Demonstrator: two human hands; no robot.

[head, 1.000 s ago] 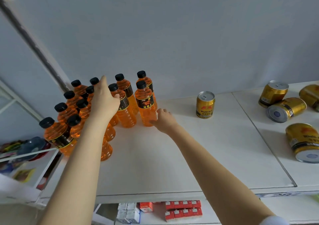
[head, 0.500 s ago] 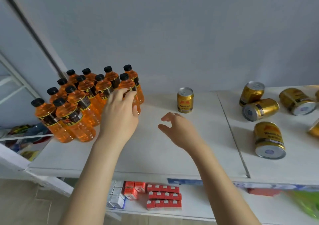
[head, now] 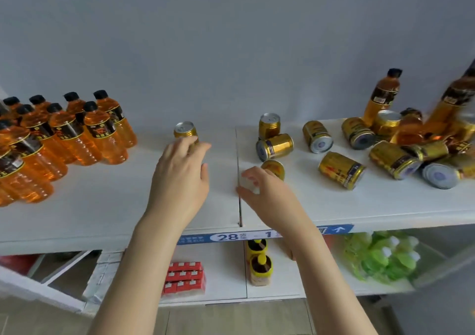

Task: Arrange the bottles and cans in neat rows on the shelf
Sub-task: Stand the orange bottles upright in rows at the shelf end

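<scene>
White laminate shelf (head: 102, 206) | our right hand (head: 267, 196) grips toppled gold metal can (head: 275, 168), probably to right it | our left hand (head: 180, 178), loose, empty, hovers at upright gold metal can (head: 183, 129), likely row's start.

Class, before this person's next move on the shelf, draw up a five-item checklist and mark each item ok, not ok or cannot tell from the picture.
1. The right hand grips the lying can: ok.
2. The left hand touches the upright can: cannot tell; its fingers cover the can's lower part.
3. Bare shelf beside the upright can for a row: ok.
4. The orange bottles at left stand upright: ok.
5. The cans at right stand upright: not ok; most lie on their sides.
</scene>
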